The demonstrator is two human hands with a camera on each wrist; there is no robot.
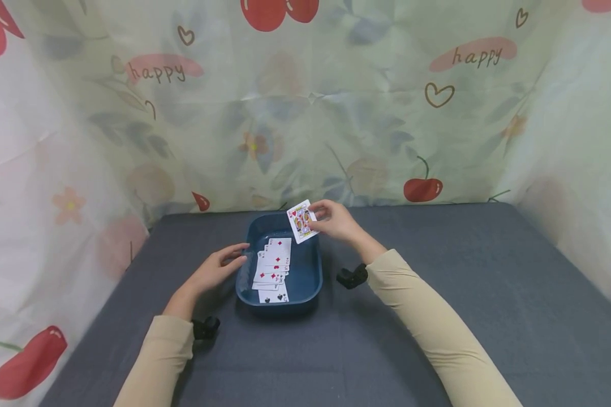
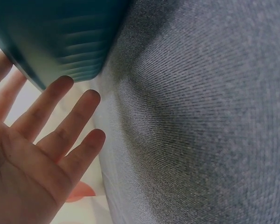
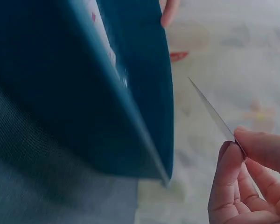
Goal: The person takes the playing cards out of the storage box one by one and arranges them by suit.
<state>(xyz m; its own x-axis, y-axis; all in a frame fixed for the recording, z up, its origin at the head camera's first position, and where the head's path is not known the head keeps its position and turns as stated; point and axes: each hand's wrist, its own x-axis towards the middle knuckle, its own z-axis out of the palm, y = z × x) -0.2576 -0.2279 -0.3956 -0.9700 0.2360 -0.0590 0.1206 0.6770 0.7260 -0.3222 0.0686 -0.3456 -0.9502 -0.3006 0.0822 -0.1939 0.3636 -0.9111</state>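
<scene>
My right hand (image 1: 335,221) pinches a playing card (image 1: 301,221), a face card with a red heart in its corner, over the far right part of a blue plastic basin (image 1: 319,277). In the right wrist view the card (image 3: 214,112) appears edge-on between thumb and fingertips. Inside the basin lies a loose, overlapping column of cards (image 1: 274,264), face up, with red diamonds and black spades showing. My left hand (image 1: 216,268) is at the basin's left side, fingertips right at the rim; in the left wrist view its fingers (image 2: 67,126) are spread and fairly straight.
The basin stands on a table covered in dark grey cloth (image 1: 463,282). A printed curtain (image 1: 305,130) with cherries and hearts hangs behind the table and along both sides. Each wrist wears a black camera mount, one beside the right sleeve (image 1: 412,299).
</scene>
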